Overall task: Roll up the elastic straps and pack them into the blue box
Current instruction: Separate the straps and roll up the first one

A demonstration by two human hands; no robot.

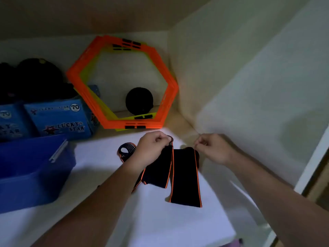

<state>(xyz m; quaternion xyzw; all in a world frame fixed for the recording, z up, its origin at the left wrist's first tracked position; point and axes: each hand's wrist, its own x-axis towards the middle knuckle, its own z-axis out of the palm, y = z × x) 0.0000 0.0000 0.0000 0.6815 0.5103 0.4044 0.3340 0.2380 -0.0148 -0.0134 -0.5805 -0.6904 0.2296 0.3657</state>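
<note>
Black elastic straps with orange edges [185,177] hang over a white cloth [160,220]. My left hand [151,148] is shut on the top of the left strap [156,172], which is folded. My right hand [211,148] pinches the top corner of the right strap, which hangs straight down. A loose coil of strap [125,151] lies on the cloth just left of my left wrist. The blue box [26,168] stands open at the left, apart from both hands.
Orange and yellow hexagon frames [122,82] lean on the back wall with a black ball [139,100] behind them. Blue "Lucky Star" cartons [57,120] and dark items [35,79] stand at the back left. A wall closes in on the right.
</note>
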